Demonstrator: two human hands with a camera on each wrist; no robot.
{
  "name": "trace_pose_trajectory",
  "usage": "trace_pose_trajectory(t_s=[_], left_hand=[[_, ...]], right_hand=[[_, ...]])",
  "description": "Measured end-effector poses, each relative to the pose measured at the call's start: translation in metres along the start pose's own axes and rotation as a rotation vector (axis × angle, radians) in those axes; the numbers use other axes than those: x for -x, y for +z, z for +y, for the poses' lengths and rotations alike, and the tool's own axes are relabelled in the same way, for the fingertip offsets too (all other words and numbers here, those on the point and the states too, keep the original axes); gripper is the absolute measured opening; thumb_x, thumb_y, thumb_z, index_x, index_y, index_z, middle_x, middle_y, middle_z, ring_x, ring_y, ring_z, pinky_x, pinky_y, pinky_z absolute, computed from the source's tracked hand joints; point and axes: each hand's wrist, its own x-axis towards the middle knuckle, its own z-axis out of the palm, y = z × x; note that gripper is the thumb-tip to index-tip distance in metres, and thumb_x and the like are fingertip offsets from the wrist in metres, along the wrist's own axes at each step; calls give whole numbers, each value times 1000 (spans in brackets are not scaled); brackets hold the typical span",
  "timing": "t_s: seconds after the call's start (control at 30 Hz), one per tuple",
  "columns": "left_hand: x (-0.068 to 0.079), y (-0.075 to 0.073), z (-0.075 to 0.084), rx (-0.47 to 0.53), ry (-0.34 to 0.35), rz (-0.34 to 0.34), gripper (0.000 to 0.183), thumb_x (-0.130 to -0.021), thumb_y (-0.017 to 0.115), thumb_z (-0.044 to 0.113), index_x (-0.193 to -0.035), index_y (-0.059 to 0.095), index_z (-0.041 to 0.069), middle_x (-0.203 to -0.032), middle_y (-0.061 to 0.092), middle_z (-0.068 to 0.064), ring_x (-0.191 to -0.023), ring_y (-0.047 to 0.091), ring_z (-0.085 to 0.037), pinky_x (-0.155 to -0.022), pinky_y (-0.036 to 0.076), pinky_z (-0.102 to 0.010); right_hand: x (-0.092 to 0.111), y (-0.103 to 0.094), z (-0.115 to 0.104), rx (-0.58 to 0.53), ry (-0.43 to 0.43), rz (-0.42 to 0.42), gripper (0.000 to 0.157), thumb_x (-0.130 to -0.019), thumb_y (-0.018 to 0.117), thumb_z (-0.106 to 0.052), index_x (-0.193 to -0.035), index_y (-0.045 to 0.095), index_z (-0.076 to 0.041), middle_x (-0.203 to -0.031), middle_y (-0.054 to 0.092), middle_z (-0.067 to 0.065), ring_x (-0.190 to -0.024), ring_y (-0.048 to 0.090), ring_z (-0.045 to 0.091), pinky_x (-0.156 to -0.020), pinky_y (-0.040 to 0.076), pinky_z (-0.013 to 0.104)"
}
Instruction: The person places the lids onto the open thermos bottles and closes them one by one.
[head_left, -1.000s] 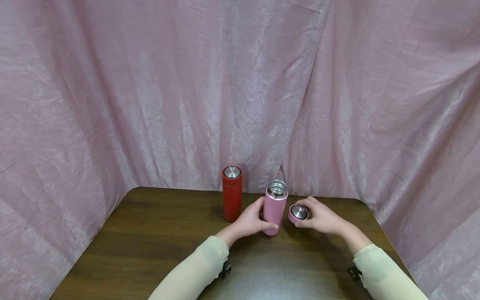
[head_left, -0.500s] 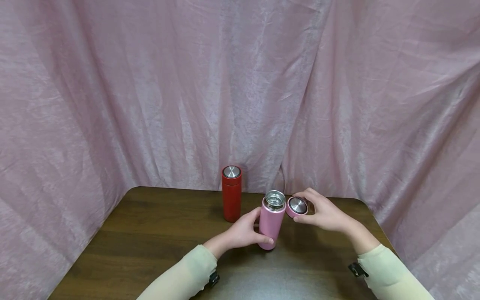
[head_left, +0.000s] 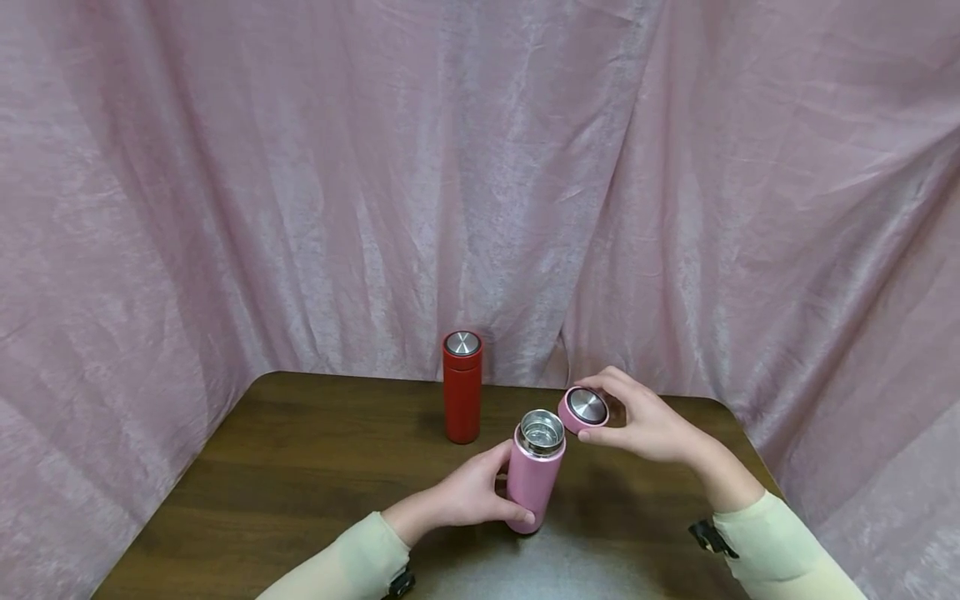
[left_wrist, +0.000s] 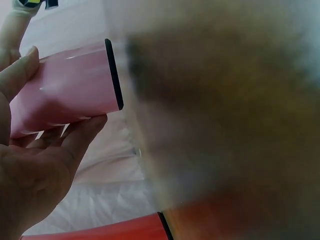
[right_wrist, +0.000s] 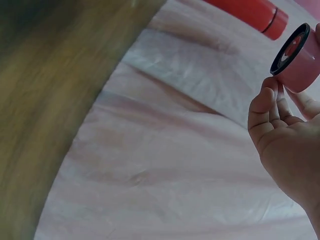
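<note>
A pink thermos bottle (head_left: pixel 534 483), its steel mouth uncovered, is gripped low round its body by my left hand (head_left: pixel 472 490). It leans slightly, mouth to the right in the head view. In the left wrist view the bottle's black-edged base (left_wrist: pixel 115 75) shows, with thumb and fingers on either side. My right hand (head_left: pixel 648 421) pinches a pink lid (head_left: pixel 585 408) with a steel disc on top, tilted, just up and right of the bottle's mouth. The right wrist view shows the lid (right_wrist: pixel 300 60) from the side, fingers at its edge.
A red thermos bottle (head_left: pixel 462 392) with its lid on stands upright behind the left hand. The brown wooden table (head_left: pixel 300 467) ends at the back against a pink velvet curtain (head_left: pixel 360 183).
My left hand has brought the pink bottle toward me and slightly left. My right hand has moved the lid up and left, tilting it. The red bottle stays put.
</note>
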Motion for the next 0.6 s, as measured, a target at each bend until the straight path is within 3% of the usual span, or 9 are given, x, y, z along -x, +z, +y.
trace_pose_trajectory(t_s=[0.6], left_hand=[[30,4,4,6,25,-39,80,-81,103,21,-147,58,27,-139,69,11,-128,67,-10,-111,54,-32]], right_hand=[[-6,-2,-37,-17,-113,-21,58,-93,94,-34,-144,68,-28,-123,64,-9,-103,66,14,-84,57,32]])
